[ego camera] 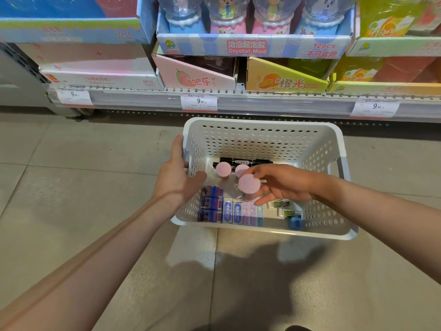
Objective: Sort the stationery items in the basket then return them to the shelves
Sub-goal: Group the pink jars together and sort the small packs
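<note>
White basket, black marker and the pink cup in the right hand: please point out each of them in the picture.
white basket (262, 121): head view, on its far rim.
black marker (243, 161): head view, on its labelled middle.
pink cup (249, 183): head view, on its round lid, held by the right hand (286, 185).

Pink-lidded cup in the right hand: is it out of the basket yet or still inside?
Still inside. The right hand holds the pink-lidded cup below the rim of the basket, above the erasers.

The left hand (177, 180) grips the white basket's (260, 123) left rim; the right hand (286, 187) holds a pink-capped jar (249, 185) inside it.
</note>
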